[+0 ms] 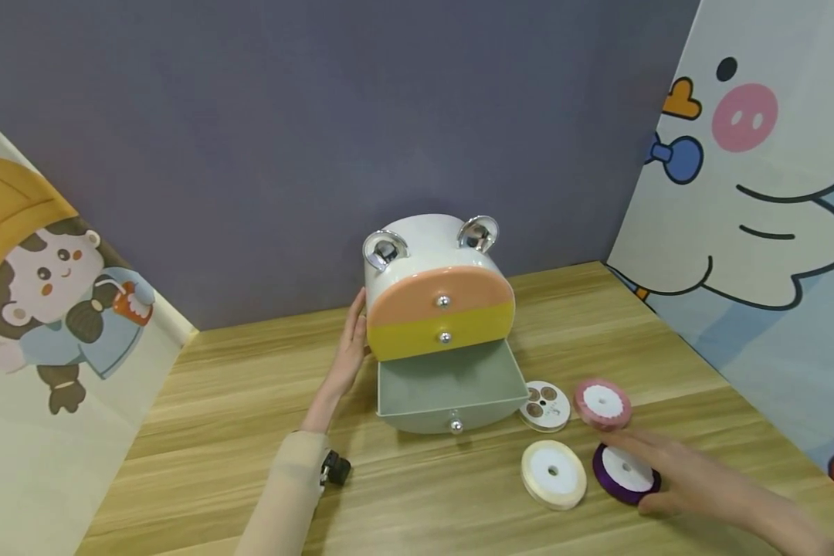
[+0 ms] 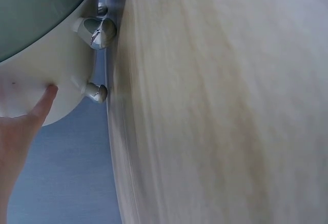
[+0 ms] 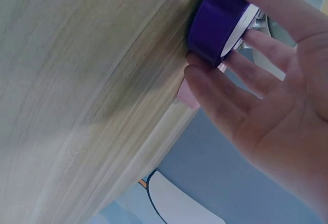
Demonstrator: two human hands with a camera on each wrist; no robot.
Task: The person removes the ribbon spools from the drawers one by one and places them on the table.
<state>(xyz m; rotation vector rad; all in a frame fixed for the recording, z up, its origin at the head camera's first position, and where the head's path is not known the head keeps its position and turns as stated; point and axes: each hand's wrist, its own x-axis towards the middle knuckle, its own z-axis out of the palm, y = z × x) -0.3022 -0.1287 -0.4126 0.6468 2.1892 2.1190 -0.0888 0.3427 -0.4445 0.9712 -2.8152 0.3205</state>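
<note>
A frog-like drawer box (image 1: 439, 309) has a white top, silver-rimmed eyes, and orange and yellow drawers pushed in. Its grey-green bottom drawer (image 1: 452, 382) is pulled out, with nothing inside. My left hand (image 1: 350, 344) rests on the box's left side, fingers extended; the left wrist view shows a fingertip on the white shell (image 2: 66, 80) near its silver feet. Around a purple ribbon spool (image 1: 625, 471), my right hand (image 1: 695, 475) has its thumb and fingers at opposite edges, gripping it at the table. The right wrist view shows the purple ribbon (image 3: 218, 21) between them.
Left of the purple spool lies a cream ribbon spool (image 1: 554, 475). Behind are a pink ribbon spool (image 1: 602, 403) and a white reel with brown circles (image 1: 545, 407), close to the drawer's right corner. A grey wall (image 1: 285, 154) backs the wooden table (image 1: 229, 401); cartoon panels flank it.
</note>
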